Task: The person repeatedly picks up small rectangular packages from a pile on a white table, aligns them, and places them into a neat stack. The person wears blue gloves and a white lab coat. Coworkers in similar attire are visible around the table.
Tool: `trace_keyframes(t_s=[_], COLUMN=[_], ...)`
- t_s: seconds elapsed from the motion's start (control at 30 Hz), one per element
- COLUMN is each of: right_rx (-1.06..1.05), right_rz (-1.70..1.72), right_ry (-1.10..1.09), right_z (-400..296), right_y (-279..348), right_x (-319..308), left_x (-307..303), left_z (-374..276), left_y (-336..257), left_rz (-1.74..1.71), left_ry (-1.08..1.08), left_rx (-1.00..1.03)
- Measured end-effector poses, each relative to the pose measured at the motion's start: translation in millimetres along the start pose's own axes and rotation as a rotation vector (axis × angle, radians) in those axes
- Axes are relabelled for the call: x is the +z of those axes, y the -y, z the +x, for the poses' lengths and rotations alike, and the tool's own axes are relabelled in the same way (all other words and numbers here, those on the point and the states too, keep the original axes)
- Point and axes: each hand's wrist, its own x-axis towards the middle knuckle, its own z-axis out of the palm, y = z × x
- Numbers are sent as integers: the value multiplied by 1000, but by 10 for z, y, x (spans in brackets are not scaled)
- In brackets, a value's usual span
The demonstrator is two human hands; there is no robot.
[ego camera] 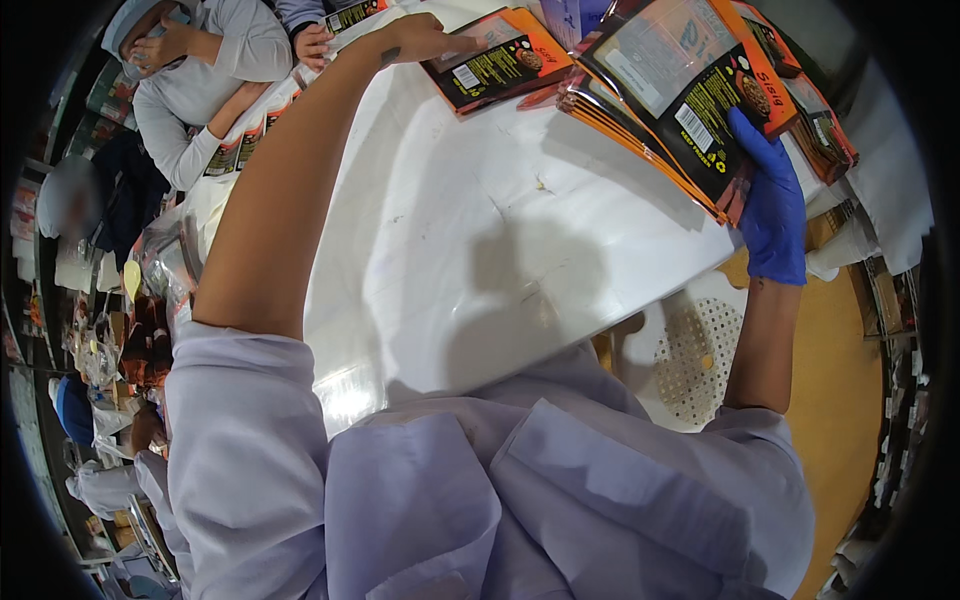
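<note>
My right hand (772,202), in a blue glove, grips a fanned stack of orange and black printed food pouches (675,97) with clear windows, thumb on top, at the upper right. At the top, my left hand (427,39) is bare and reaches over a smaller pile of the same pouches (499,64) lying on the white table (450,195). Its fingers lie on the pile's upper left part; whether they grip a pouch, I cannot tell. Further pouches (821,127) lie in a pile at the table's right side, partly behind the held stack.
A purple printed box (574,19) stands beyond the pouches. Co-workers in pale clothes (214,90) sit at the upper left, with more pouches (247,146) before them. A white perforated plastic stool (694,360) stands below the table's near right edge.
</note>
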Motion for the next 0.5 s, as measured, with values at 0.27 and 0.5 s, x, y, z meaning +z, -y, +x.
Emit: trace_keyframes(t_s=[0.27, 0.5], right_rx=[-161, 50], right_rz=[248, 645], right_ry=[-129, 559], right_z=[85, 390], right_y=[-76, -239], right_x=[-1, -686], left_x=[-102, -66], left_z=[212, 243], left_y=[-93, -128], left_rz=[-173, -356], left_ry=[476, 433], left_rx=[-270, -230])
